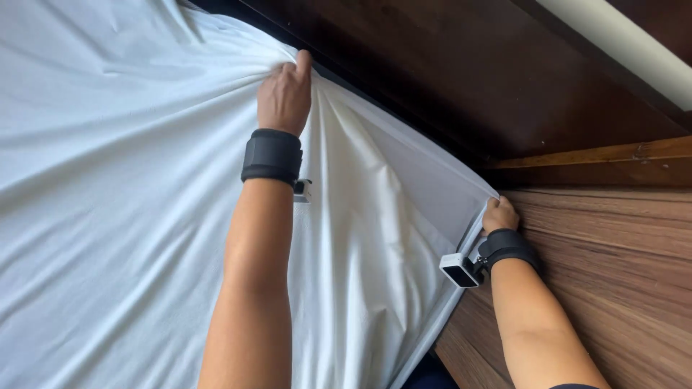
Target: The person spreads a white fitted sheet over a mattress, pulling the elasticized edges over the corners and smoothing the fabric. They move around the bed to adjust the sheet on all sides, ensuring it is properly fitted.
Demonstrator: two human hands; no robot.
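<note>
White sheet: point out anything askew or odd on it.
The white sheet is bunched into radiating creases where the left hand grips it near the top edge. The right hand pulls its corner taut. No stains or tears show.

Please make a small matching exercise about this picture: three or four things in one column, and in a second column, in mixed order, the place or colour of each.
Things:
1. left hand
2. right hand
3. wrist band
4. wood panel

Descriptions:
a. brown, at the right side
b. black
c. grips the sheet at its top edge
d. holds the sheet's corner, low at the right

Pairs: 1-c, 2-d, 3-b, 4-a
</note>
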